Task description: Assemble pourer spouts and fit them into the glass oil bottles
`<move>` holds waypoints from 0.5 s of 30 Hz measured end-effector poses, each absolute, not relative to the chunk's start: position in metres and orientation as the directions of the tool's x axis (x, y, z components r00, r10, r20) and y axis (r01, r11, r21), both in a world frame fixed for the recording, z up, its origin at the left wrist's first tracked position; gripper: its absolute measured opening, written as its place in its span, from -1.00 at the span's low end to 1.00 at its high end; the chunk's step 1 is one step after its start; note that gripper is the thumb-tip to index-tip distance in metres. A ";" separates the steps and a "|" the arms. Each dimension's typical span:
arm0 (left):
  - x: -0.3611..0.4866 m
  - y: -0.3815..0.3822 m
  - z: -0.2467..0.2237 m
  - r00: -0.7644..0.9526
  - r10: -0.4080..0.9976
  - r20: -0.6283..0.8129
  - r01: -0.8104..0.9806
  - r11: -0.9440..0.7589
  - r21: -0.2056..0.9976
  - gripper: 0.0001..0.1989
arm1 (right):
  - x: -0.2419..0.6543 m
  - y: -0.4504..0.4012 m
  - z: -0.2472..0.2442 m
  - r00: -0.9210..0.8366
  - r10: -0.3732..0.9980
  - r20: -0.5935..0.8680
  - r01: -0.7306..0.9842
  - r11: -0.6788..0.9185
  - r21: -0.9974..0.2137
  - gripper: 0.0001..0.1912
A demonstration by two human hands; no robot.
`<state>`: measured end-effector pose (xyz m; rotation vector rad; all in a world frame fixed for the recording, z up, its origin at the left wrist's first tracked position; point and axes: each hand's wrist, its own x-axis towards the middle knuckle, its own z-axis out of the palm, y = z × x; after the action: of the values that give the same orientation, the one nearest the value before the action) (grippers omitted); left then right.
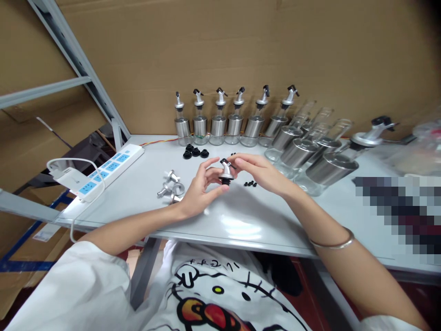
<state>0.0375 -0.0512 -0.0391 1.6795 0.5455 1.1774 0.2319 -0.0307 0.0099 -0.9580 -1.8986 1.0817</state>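
Observation:
My left hand is closed on a silver pourer spout with a black base and black lever top, held upright above the table. My right hand has its fingertips together at the spout's black lever, on the right side. Left of my left hand lie several loose silver spout parts. Beyond the hands sit several black stoppers. Small black pieces lie below my right hand, and a few more show just behind it.
Along the cardboard wall stands a row of bottles with spouts. Bottles without spouts stand at the right, beside a nearer bottle with a spout. A white power strip with a cable lies at the left edge of the grey table.

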 end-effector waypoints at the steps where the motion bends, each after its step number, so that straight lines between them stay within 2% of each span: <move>1: 0.037 -0.051 -0.039 0.421 0.783 0.459 -0.163 -0.432 0.887 -0.50 | 0.232 -0.029 0.009 -0.462 0.866 0.189 0.195 0.307 -0.932 -0.66; 4: 0.036 -0.049 -0.040 0.396 0.783 0.480 -0.139 -0.465 0.874 -0.66 | 0.231 -0.027 0.005 -0.488 0.867 0.102 0.116 0.180 -0.977 -0.70; 7: 0.036 -0.048 -0.041 0.386 0.773 0.504 -0.139 -0.491 0.860 -0.70 | 0.230 -0.029 0.005 -0.505 0.859 0.086 0.068 0.139 -0.988 -0.73; 15: 0.037 -0.049 -0.040 0.362 0.793 0.490 -0.207 -0.444 0.872 -0.68 | 0.234 -0.034 0.013 -0.559 0.825 0.089 0.245 0.266 -0.932 -0.67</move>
<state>0.0369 -0.0488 -0.0401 1.6380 0.5324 1.2713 0.2336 -0.0337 0.0135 -0.9626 -1.9590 1.2889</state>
